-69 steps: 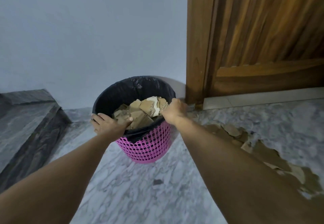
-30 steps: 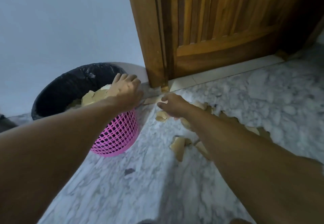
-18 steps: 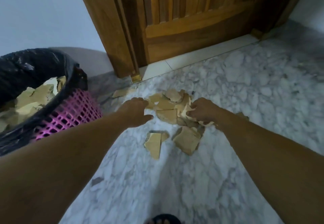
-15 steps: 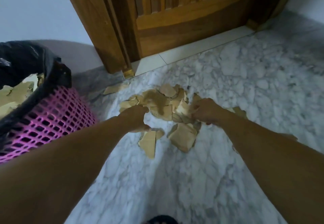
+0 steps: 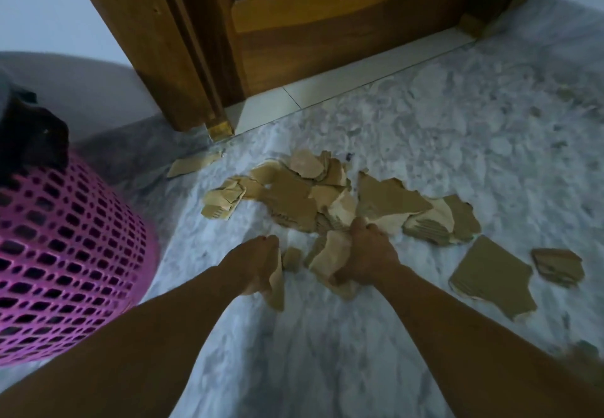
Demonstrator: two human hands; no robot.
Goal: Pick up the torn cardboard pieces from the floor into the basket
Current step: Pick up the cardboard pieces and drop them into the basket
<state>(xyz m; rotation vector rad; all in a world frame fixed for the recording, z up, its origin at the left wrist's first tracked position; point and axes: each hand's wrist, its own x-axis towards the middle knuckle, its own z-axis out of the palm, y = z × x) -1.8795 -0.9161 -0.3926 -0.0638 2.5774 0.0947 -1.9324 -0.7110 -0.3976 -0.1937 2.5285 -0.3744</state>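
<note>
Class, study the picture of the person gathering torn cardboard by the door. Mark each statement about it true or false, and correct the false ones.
1. The right hand grips cardboard pieces. True.
2. The pink basket stands at the right of the picture. False: it stands at the left.
3. All the cardboard has left the floor. False: a pile and scattered pieces still lie there.
4. A wooden door is behind the pile. True.
5. The left hand rests on the basket's rim. False: it is low at the floor, holding a cardboard strip.
</note>
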